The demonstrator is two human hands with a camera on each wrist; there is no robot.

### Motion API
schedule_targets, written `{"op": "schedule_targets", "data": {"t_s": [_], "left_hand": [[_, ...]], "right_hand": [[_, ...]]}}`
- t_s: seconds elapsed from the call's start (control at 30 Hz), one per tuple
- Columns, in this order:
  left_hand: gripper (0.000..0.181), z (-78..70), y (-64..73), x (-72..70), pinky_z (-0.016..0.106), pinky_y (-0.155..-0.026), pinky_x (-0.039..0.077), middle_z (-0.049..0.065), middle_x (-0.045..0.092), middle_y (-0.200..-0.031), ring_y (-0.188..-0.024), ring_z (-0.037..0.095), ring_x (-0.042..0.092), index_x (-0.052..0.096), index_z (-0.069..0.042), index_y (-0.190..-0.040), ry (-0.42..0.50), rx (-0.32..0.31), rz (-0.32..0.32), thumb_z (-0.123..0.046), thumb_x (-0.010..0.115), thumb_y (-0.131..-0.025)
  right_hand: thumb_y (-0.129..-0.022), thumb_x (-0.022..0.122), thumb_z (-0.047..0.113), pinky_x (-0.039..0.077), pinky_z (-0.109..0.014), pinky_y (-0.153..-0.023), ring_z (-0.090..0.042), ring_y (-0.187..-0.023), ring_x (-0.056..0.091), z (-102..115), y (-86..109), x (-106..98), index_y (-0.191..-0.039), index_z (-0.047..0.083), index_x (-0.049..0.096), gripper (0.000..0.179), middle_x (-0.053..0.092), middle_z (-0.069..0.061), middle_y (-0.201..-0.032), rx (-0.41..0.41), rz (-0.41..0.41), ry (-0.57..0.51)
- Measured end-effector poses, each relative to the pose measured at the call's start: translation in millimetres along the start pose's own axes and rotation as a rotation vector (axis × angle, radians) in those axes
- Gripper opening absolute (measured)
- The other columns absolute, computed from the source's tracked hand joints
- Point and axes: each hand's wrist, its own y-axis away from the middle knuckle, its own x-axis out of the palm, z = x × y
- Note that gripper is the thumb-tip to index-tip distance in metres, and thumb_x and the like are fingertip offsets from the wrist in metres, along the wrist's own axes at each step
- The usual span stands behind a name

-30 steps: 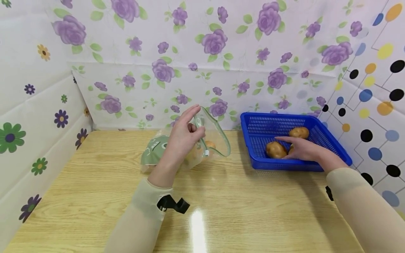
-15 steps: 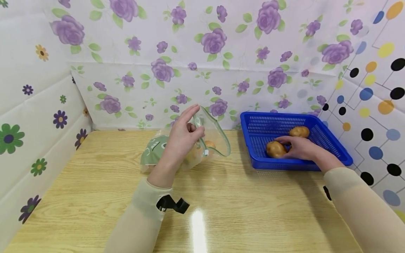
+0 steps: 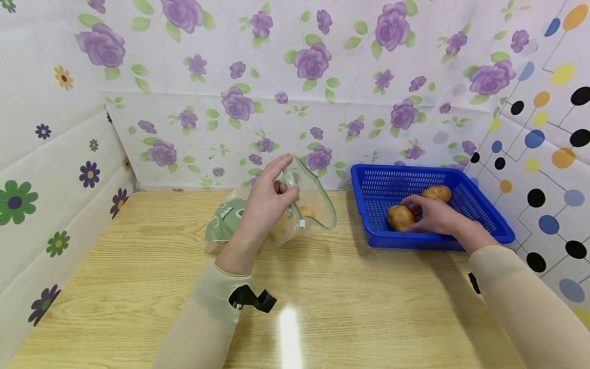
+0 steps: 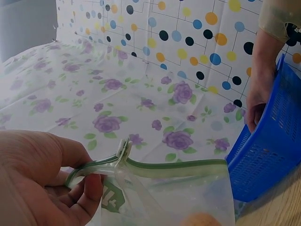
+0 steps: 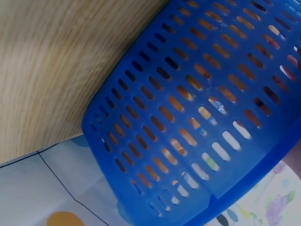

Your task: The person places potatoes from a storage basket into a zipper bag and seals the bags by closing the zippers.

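Observation:
My left hand (image 3: 265,202) pinches the green-edged rim of a clear zip bag (image 3: 318,200), whose mouth stands open toward the right. In the left wrist view, the bag's white zip slider (image 4: 123,150) sits just beyond the fingertips. A green printed panel (image 3: 226,220) covers the bag's left part, and something round and orange-brown (image 3: 306,211) shows through the plastic. Inside the blue basket (image 3: 375,239) my right hand (image 3: 435,214) has its thumb and fingers curled at a potato (image 3: 401,219). Its palm hides what lies beneath. Behind it rests another potato (image 3: 438,193).
The wooden table (image 3: 322,297) carries the bag at left centre and the basket at right. Patterned sheets (image 3: 198,128) rise behind and at both sides. The basket's slotted wall (image 5: 188,108) fills most of the right wrist view, blocking the right hand's fingers.
My right hand has shifted slightly left in the basket, its fingers closing in at the front potato, which has moved a little left. The left hand and bag have stayed put.

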Motion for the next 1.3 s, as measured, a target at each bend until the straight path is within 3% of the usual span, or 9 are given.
{"op": "schedule_targets", "data": {"t_s": [0.33,0.6,0.8,0.97,1.3], "left_hand": [[0.070,0.2,0.1,0.4,0.023,-0.059,0.043,-0.007,0.038,-0.175,-0.070,0.015,0.048,0.048,-0.014,-0.168,-0.007,0.004,0.000,-0.001,0.066,-0.102],[0.069,-0.6,-0.1,0.3,0.023,-0.059,0.043,-0.010,0.038,-0.174,-0.071,0.016,0.048,0.048,-0.016,-0.168,-0.008,0.000,0.004,-0.003,0.067,-0.103],[0.069,0.3,0.1,-0.6,0.023,-0.059,0.043,-0.009,0.037,-0.175,-0.071,0.016,0.048,0.048,-0.015,-0.169,-0.008,0.002,0.004,-0.003,0.066,-0.103],[0.069,1.8,-0.9,-0.8,0.023,-0.058,0.043,-0.005,0.036,-0.176,-0.070,0.016,0.048,0.047,-0.015,-0.169,-0.008,0.004,0.005,-0.002,0.066,-0.103],[0.069,1.1,-0.7,0.0,0.024,-0.059,0.044,-0.013,0.038,-0.173,-0.072,0.017,0.049,0.048,-0.016,-0.169,-0.021,-0.003,0.004,-0.003,0.067,-0.104]], "right_hand": [[-0.091,0.094,0.021,0.054,-0.069,-0.099,-0.054,-0.123,0.065,2.8,-9.7,4.5,-0.149,0.004,0.053,0.073,0.066,-0.036,-0.138,-0.003,0.010,0.026],[-0.094,0.092,0.027,0.057,-0.059,-0.090,-0.042,-0.110,0.069,12.5,-11.3,5.0,-0.156,0.009,0.060,0.072,0.065,-0.029,-0.141,-0.009,0.013,0.015],[-0.096,0.090,0.022,0.052,-0.066,-0.100,-0.051,-0.125,0.062,20.8,-14.5,4.0,-0.159,0.007,0.054,0.074,0.060,-0.033,-0.146,0.000,-0.054,-0.056],[-0.096,0.090,0.023,0.053,-0.065,-0.098,-0.049,-0.125,0.062,27.3,-13.8,-1.2,-0.162,0.010,0.051,0.078,0.059,-0.031,-0.147,0.020,-0.090,-0.103],[-0.098,0.088,0.018,0.057,-0.065,-0.100,-0.050,-0.130,0.059,50.0,-8.8,-11.3,-0.166,0.017,0.046,0.080,0.052,-0.027,-0.156,0.053,-0.200,-0.182]]}}
